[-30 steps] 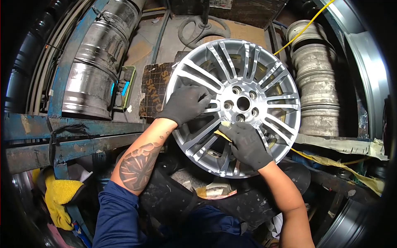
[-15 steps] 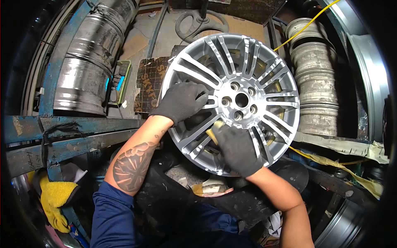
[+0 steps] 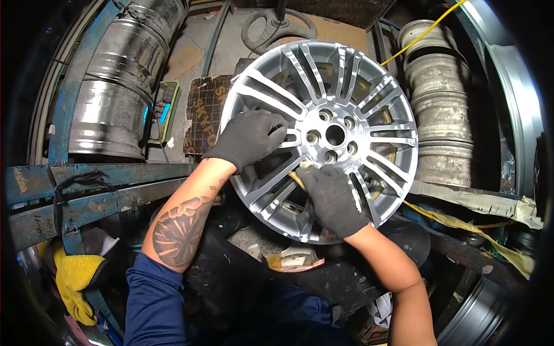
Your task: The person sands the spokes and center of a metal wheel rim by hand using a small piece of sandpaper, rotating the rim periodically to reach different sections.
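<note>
A silver multi-spoke wheel rim (image 3: 369, 121) lies face up before me, with bolt holes around its centre bore. My left hand (image 3: 249, 138), in a dark grey glove, has its fingers wrapped round a spoke on the rim's left side. My right hand (image 3: 333, 199), gloved alike, is on the lower spokes just below the hub. Its fingers are closed on a thin yellowish pad (image 3: 297, 180), which shows at the fingertips against a spoke. The glove covers the rest of the pad.
Stacked metal rims stand at the left (image 3: 109, 118) and right (image 3: 443, 115). A steering wheel (image 3: 254, 32) lies beyond the rim. Blue metal beams (image 3: 127, 199) run at the left, near a yellow cloth (image 3: 81, 274). A yellow hose (image 3: 424, 33) crosses at upper right.
My right hand has shifted slightly up and left over the lower spokes, with the pad. The rim and my left hand appear slightly higher and further left in view.
</note>
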The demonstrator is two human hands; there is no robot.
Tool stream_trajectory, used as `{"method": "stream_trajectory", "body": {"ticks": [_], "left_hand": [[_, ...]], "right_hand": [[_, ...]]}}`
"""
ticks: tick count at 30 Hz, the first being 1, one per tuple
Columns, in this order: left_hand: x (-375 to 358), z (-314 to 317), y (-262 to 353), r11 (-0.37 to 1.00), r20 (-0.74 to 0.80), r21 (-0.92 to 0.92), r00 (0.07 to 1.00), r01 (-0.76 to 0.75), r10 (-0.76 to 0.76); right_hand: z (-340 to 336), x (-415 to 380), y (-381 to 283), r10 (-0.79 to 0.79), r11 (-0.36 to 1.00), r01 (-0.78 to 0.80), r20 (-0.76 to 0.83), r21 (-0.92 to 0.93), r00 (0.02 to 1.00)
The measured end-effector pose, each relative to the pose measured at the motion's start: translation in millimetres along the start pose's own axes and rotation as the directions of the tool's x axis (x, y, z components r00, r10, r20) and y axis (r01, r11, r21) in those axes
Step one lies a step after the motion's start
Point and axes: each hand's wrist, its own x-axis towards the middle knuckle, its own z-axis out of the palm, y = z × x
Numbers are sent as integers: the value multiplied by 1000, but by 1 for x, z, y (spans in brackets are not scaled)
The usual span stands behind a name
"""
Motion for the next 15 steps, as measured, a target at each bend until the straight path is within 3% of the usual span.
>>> {"method": "stream_trajectory", "body": {"ticks": [2,3,6,7,8,10,12,15], "left_hand": [[-1,3,-4,998,-54,22,997,-61,62],[0,4,-7,999,-46,12,998,-43,43],[-2,5,-4,1000,-16,-10,1000,-25,25],[-1,7,-5,999,-31,-6,998,-46,46],[0,6,-6,998,-52,1,996,-66,66],[-1,3,-6,999,-33,-9,999,-42,42],[-2,1,-3,999,-22,-34,999,-30,29],[-1,3,-4,999,12,-12,999,-32,32]], "right_hand": [[-1,0,-11,-49,998,49,-10,-39,999],[-7,3,-9,-2,1000,2,98,2,995],[-1,7,9,36,999,-34,95,-14,995],[-13,10,-2,102,990,-122,254,65,962],[-1,0,-6,-62,998,63,45,-5,997],[-11,7,-6,1,1000,4,205,-24,979],[-9,8,14,-28,995,34,68,-98,997],[-4,7,11,-94,990,104,94,-97,991]]}}
